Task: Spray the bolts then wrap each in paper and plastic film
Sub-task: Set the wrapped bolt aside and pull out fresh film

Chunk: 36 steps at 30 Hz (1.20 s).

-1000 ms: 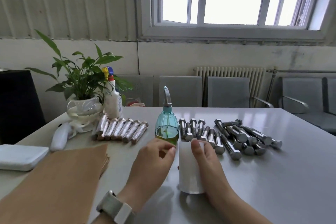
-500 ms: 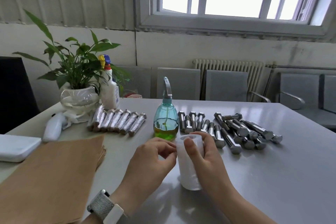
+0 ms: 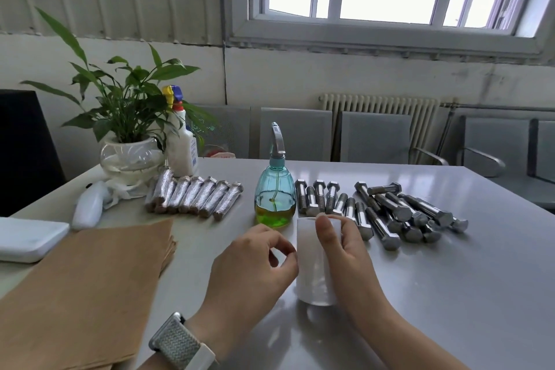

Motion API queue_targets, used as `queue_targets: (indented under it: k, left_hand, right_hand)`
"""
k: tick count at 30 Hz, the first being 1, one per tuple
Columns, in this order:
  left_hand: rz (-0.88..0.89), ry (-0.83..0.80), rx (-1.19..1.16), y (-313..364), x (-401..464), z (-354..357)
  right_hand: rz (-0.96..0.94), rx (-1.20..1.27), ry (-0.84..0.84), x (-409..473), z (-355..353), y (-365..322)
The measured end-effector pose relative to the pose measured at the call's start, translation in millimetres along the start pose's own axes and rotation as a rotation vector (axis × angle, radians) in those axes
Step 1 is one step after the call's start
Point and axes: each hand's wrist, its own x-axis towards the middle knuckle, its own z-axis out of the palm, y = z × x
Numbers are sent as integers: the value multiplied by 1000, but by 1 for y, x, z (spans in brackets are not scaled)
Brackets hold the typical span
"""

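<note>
A wide grey table point(image 3: 450, 279) fills the lower view, seen from a head-worn camera, with a window, a radiator and grey chairs behind it. A stack of brown paper sheets point(image 3: 81, 288) covers the near left part of the table. At the far left corner stands a green plant in a glass bowl point(image 3: 132, 156), with a white spray bottle point(image 3: 181, 147) just behind it on its right side.

A loose pile of bare steel bolts point(image 3: 387, 210) lies right of centre, some in a rough row, others crossing one another. Left of centre, a tidy row of wrapped bolts point(image 3: 195, 198) lies side by side, shiny with film. Between these two groups stands a teal spray bottle point(image 3: 274, 198), its lower part holding yellow-green liquid.

In the near centre, a white roll of plastic film point(image 3: 312, 267) stands upright on the table. The right hand point(image 3: 342, 252) grasps the roll from its right side, thumb across the front near the top, fingers curled behind. The left hand point(image 3: 252, 267) sits beside the roll's left edge, thumb and forefinger pinched together against the film surface; whether they actually hold a film edge cannot be told. A woven grey watch band point(image 3: 180, 342) circles the left wrist.

A flat white box point(image 3: 30, 239) and a small white handheld device point(image 3: 88, 209) rest near the table's left edge.
</note>
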Motion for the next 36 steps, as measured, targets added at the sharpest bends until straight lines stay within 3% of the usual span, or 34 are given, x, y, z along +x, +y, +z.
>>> queue_targets:
  k: [6,18,27,33,36]
  left_hand:
    - [-46,-176,2,-1,-4,6]
    - [-128,-176,-158,-6,2,5]
    - [43,-112,47,-2,-1,2]
    - [-131,-129,-227,-3,4,-1]
    - [-124,-170,-264,-5,3,0]
  right_hand:
    - [65,94,70,2,0,1]
    - [129,233,85,2,-3,-6]
    - [134,236,90,2,-4,-7]
    - [145,245,114,2,-5,-9]
    - [131,233,115,1,-6,-10]
